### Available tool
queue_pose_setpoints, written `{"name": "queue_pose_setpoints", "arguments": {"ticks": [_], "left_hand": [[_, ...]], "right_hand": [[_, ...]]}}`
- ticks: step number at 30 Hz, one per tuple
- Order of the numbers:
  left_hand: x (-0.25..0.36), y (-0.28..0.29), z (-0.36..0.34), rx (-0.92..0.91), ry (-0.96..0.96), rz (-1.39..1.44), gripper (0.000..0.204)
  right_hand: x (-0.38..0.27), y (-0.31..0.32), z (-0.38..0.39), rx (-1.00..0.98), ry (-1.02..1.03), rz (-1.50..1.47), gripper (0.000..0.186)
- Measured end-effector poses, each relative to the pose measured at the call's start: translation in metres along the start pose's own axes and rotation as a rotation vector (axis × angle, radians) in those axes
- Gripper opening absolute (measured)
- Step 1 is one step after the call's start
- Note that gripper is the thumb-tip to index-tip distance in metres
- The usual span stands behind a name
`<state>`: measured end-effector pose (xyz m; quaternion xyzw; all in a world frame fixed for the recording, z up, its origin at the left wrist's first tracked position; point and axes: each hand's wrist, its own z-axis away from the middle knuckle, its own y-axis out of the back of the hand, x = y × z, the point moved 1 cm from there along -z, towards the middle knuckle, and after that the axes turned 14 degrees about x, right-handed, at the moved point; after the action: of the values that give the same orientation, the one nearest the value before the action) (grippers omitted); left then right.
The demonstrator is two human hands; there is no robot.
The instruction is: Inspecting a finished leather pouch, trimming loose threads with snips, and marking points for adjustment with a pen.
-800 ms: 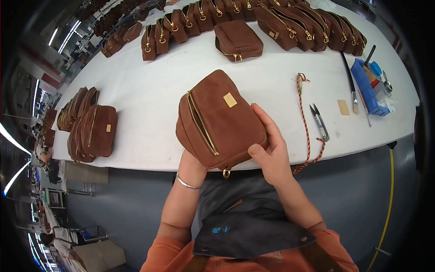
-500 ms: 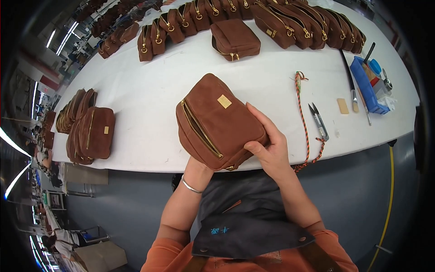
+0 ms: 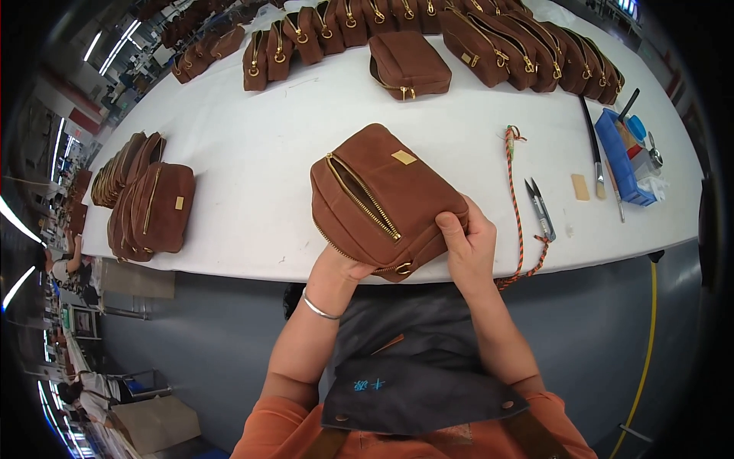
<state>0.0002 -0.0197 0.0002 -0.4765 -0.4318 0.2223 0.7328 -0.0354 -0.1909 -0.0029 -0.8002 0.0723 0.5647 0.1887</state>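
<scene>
The white table (image 3: 252, 176) sweeps round in front of the person, its cloth pale and flat with a few short dark marks. Over the table's near edge, at the middle, is a brown bag (image 3: 394, 191), tilted, its front zip gaping and a small gold plate near the top. The right hand (image 3: 468, 243) grips its right end, thumb laid on the front. The left hand (image 3: 344, 264) goes in beneath its lower left; those fingers are hidden, so I can't tell how they are set.

Along the table's far side stands a row of brown bags (image 3: 302, 46), with a single bag (image 3: 413, 65) lying just in front of them. A leaning stack (image 3: 170, 210) sits at the table's left end. On the table's right part I see a striped cord (image 3: 510, 153), snips (image 3: 540, 208), a tan block (image 3: 580, 187), a long brush (image 3: 591, 138) and a blue tray (image 3: 623, 172) of small tools.

Grey floor (image 3: 222, 329) spreads below the near edge, with a yellow line (image 3: 647, 344) running right of the person. Off the table's left end, another person (image 3: 92, 390) is near a tan box-like thing (image 3: 157, 422), and strip lights (image 3: 120, 47) glow beyond.
</scene>
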Motion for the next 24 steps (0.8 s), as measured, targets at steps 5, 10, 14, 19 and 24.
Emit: {"name": "queue_pose_setpoints", "arguments": {"ticks": [5, 10, 14, 19, 24], "left_hand": [[0.019, -0.028, 0.024, 0.192, -0.431, -1.382, 0.049], [0.035, -0.053, 0.050, -0.111, -0.254, -1.296, 0.043], [0.027, -0.065, 0.048, 0.010, -0.467, -1.308, 0.023], [0.034, -0.069, 0.043, 0.271, -0.668, -1.034, 0.022], [0.036, -0.078, 0.040, 0.305, -0.721, -0.885, 0.026]], "right_hand": [[-0.002, 0.003, -0.007, 0.092, -0.086, 0.014, 0.038], [-0.021, -0.003, -0.022, 0.085, -0.113, 0.076, 0.038], [-0.035, -0.009, -0.034, 0.005, -0.087, 0.086, 0.040], [-0.053, -0.009, -0.036, -0.084, -0.100, -0.039, 0.044], [-0.062, -0.008, -0.035, -0.117, 0.030, -0.038, 0.045]]}}
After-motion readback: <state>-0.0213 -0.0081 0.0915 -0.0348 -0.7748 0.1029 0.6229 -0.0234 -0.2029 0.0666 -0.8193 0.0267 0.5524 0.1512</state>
